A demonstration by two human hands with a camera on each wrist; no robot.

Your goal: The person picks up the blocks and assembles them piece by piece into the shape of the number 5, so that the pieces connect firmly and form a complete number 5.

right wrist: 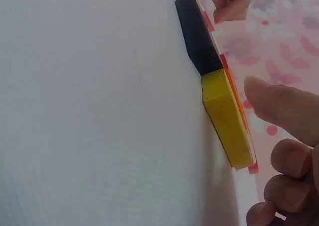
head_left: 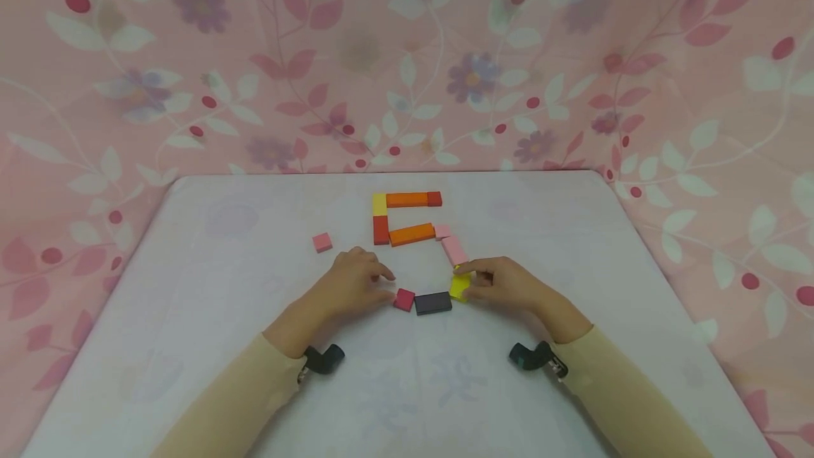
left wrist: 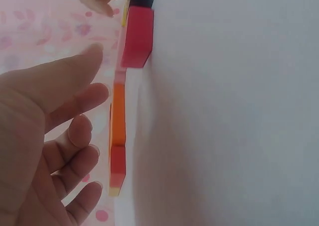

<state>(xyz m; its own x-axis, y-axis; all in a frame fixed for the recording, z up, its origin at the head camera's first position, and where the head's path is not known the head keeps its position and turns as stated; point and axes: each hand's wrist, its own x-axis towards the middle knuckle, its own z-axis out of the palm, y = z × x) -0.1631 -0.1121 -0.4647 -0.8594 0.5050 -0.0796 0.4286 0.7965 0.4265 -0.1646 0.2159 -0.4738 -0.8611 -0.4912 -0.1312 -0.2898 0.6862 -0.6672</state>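
My left hand (head_left: 355, 280) hovers at the left of a small red block (head_left: 404, 300), thumb and fingers loosely bent around nothing. In the left wrist view, a gap shows between the thumb and that block. A dark grey block (head_left: 434, 303) lies beside the red one, with a yellow block (head_left: 459, 288) at its right end. Over the yellow block is my right hand (head_left: 511, 285), its index finger and thumb spread above opposite ends. The right wrist view shows the thumb (right wrist: 271, 99) raised off the yellow block; the index finger is hidden there.
From the yellow block, a long pink block (head_left: 454, 251) and a small pink one (head_left: 441, 232) lead to an orange block (head_left: 412, 234). Red (head_left: 380, 230), yellow (head_left: 379, 204), orange (head_left: 408, 199) and red blocks (head_left: 434, 198) continue the outline. A loose pink block (head_left: 322, 242) lies left.
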